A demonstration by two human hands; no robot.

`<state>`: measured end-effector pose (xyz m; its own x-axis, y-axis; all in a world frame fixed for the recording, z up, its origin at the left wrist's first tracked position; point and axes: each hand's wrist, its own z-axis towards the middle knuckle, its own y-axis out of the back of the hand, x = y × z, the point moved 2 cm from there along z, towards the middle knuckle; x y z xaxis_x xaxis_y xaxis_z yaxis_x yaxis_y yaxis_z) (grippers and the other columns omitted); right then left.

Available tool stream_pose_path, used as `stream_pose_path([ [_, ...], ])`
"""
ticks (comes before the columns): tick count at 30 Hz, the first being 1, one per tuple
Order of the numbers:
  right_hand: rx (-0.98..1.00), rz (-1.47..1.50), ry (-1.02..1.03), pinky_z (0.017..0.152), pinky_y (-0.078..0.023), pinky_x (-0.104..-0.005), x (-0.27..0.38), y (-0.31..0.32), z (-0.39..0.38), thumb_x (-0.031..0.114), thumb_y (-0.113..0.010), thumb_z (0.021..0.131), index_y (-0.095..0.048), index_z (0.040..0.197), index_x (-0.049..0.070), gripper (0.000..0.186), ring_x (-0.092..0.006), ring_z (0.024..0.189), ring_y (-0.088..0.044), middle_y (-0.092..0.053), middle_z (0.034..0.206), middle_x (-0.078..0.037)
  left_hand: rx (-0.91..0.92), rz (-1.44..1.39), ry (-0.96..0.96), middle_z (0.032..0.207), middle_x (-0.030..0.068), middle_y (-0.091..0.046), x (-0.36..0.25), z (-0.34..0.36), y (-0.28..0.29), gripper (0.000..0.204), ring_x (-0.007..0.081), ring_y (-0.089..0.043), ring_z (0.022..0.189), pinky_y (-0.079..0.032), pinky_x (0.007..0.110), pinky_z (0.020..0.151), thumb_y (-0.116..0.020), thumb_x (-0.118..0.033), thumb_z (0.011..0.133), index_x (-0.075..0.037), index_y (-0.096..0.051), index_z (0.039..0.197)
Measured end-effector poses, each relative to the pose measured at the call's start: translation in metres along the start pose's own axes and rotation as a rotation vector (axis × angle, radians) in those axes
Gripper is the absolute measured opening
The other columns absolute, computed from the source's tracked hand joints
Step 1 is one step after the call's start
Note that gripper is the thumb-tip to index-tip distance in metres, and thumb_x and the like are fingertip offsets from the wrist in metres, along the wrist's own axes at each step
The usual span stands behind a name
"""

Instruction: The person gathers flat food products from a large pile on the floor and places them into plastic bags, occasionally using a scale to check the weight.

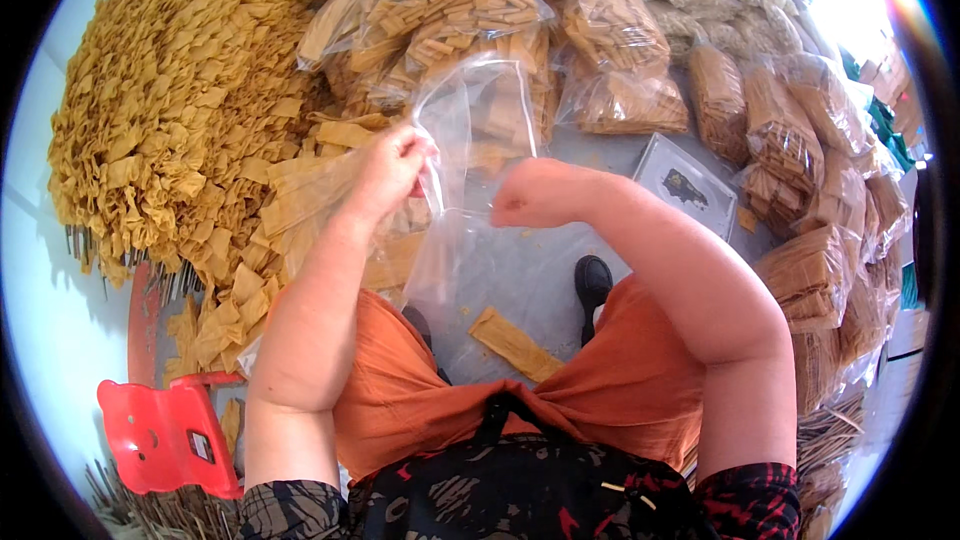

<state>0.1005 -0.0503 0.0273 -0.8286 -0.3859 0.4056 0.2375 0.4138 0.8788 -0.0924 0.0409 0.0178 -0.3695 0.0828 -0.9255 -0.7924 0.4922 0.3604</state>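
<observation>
Clear plastic bag (445, 170) is up in the air in front of the person, above the grey floor (520, 280) and roughly between the knees. The left hand (395, 175) has its edge pinched tight, thumb and fingers bunched on the film. The right hand (535, 192) is curled in beside the rim on the other side — fingers mostly hidden, so I can't tell if it's actually gripping. The rim arches up between the two hands, and the rest of the film hangs down below the left one.

Under all that, one yellow-brown strip (515, 345) lies on the floor between the shoes (592, 285). Over on the left there's a massive yellow heap (180, 90) of the same sort of pieces, up against the white wall, with some spilling down toward a little red chair (150, 435).

Straight ahead are big full sacks (610, 30), see-through, stuffed with brown strips. More packs (810, 270) run down the right side — and a grey metal panel (690, 180) with a dark patch sits just in front of them.
</observation>
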Motion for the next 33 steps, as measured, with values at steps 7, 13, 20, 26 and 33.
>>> stream_pose_path([
  [7,-0.024,-0.011,0.038,0.080,-0.049,-0.0407,0.001,-0.008,-0.012,0.033,-0.067,0.080,-0.065,0.112,0.012,0.039,-0.0312,0.090,-0.063,-0.068,0.100,-0.011,-0.095,-0.081,0.014,0.071,-0.0012,-0.055,0.003,0.002,0.010,0.015,0.0053,-0.051,0.056,-0.051,0.023,0.050,-0.053,-0.018,0.096,-0.005,-0.061,0.095],
  [13,-0.341,0.299,0.228,0.079,-0.049,-0.0399,0.035,-0.016,0.012,0.030,-0.068,0.078,-0.067,0.107,0.010,0.035,-0.0308,0.090,-0.063,-0.068,0.098,-0.010,-0.012,-0.146,-0.060,0.069,-0.0001,-0.055,-0.002,0.003,-0.013,0.016,0.0083,-0.052,0.055,-0.049,0.025,0.047,-0.054,-0.019,0.095,-0.004,-0.059,0.094],
  [20,0.205,0.104,0.077,0.073,-0.047,-0.0410,0.026,-0.022,0.001,0.018,-0.059,0.078,-0.067,0.086,0.005,0.017,-0.0330,0.081,-0.061,-0.066,0.084,-0.014,-0.318,-0.112,-0.081,0.067,-0.0026,-0.053,-0.006,0.011,0.032,0.021,0.0048,-0.048,0.051,-0.044,0.021,0.044,-0.054,-0.022,0.096,-0.008,-0.063,0.109],
  [26,-0.147,0.177,0.210,0.070,-0.048,-0.0417,0.024,-0.034,0.003,0.019,-0.061,0.075,-0.065,0.079,0.005,0.015,-0.0324,0.079,-0.062,-0.065,0.079,-0.015,-0.359,-0.289,-0.031,0.069,-0.0015,-0.054,-0.004,0.012,0.032,0.028,0.0050,-0.049,0.051,-0.046,0.021,0.046,-0.055,-0.023,0.096,-0.010,-0.062,0.119],
  [33,0.158,0.875,0.210,0.073,-0.050,-0.0310,0.060,0.001,-0.013,0.013,-0.058,0.077,-0.060,0.069,0.003,0.014,-0.0163,0.082,-0.067,-0.069,0.082,-0.008,-0.308,-0.239,-0.070,0.067,-0.0065,-0.050,-0.003,0.017,0.036,0.025,0.0034,-0.044,0.052,-0.041,0.020,0.046,-0.055,-0.019,0.096,-0.013,-0.064,0.118],
])
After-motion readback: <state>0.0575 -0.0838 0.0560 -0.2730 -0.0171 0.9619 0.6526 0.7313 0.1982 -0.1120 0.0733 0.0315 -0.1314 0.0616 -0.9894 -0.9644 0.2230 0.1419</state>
